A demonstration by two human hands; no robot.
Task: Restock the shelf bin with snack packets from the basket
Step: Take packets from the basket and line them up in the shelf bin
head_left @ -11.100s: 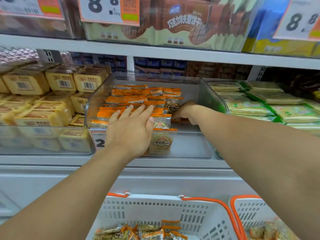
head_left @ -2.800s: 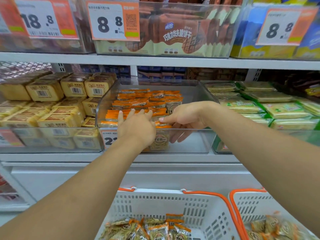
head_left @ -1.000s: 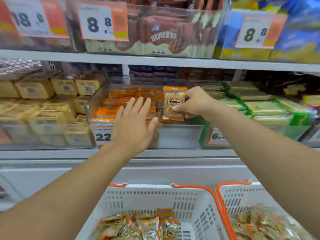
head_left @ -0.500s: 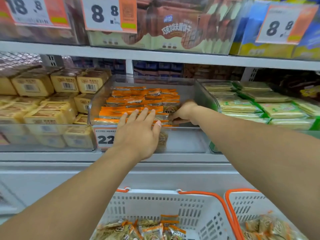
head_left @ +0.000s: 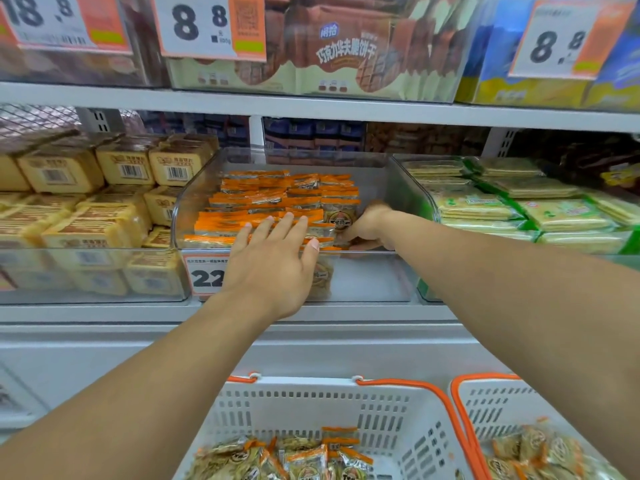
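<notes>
- Clear shelf bin [head_left: 194, 202] sat on the middle shelf, betw. yellow cake packs [head_left: 86, 230] on its left & green cracker packs [head_left: 519, 213] on its right.
- Snack packets [head_left: 277, 199], orange-edged, stood in rows inside the bin, filling the left & back part; the front-right floor of the bin was bare.
- Left hand [head_left: 273, 261] reached over the bin's front wall, fingers straight & slightly spread, tips resting on the front rows of packets; gripping nothing.
- Right hand [head_left: 367, 226] was inside the bin at the right end of the rows, fingers curled around a packet by the stack; exact grip partly hidden by the wrist.
- White basket [head_left: 311, 403] w/ orange handles was below, more packets loose in its bottom.
- 2nd basket [head_left: 491, 403] just to its right, also w/ packets.
- Price tag [head_left: 207, 275] on the bin front, partly covered by the left hand.
</notes>
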